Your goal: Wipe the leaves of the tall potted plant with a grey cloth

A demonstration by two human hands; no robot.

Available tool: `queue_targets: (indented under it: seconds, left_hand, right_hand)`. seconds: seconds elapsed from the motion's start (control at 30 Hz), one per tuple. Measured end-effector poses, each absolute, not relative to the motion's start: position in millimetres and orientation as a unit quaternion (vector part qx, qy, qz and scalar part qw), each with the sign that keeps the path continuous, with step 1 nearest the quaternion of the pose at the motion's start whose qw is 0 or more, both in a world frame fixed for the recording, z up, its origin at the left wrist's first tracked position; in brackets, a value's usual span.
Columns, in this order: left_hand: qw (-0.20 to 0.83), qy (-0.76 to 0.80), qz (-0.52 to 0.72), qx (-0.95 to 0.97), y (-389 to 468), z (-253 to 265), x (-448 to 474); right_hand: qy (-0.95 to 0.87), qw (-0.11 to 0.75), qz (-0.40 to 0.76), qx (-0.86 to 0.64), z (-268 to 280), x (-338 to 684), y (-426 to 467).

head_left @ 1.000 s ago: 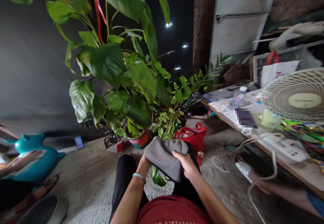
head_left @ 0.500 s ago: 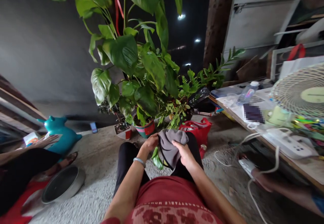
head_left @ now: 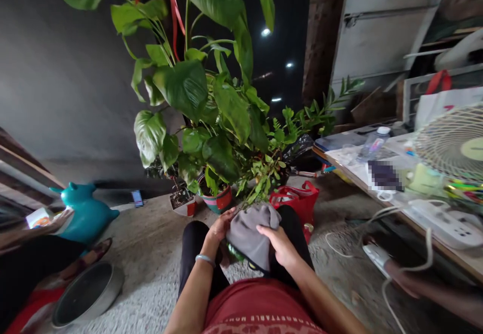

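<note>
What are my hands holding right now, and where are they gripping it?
A grey cloth: the left hand grips its left edge, and the right hand lies on its right side. A green leaf seems wrapped underneath.

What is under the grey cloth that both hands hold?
Under the grey cloth, held by the left hand and right hand, a green leaf edge peeks out. The rest is covered.

Both hands (head_left: pixel 249 236) on grey cloth (head_left: pixel 249 233), perhaps over a leaf.
</note>
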State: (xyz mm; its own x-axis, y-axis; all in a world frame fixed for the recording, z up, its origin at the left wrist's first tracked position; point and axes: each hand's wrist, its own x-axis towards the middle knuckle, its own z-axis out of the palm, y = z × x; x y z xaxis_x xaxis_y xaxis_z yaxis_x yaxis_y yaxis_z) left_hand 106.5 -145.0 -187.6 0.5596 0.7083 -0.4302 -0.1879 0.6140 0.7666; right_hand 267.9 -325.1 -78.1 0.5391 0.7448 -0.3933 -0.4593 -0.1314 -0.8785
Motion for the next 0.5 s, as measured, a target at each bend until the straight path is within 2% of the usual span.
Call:
queue_targets:
  seconds: [0.1,0.23,0.37,0.5]
  left_hand:
    - [0.808,0.39,0.262,0.356,-145,-191,104]
    - [0.813,0.391,0.248,0.353,-147,-191,103]
    - [0.83,0.372,0.249,0.333,-145,-195,92]
    - [0.826,0.385,0.275,0.307,-143,-204,78]
  right_hand:
    - [-0.168,0.63,0.456,-0.606,-52,290,-329]
    - [-0.113,0.706,0.369,-0.594,-26,327,-279]
    - [-0.055,0.687,0.403,-0.603,-59,298,-256]
    - [-0.058,0.63,0.475,-0.611,-89,277,-301]
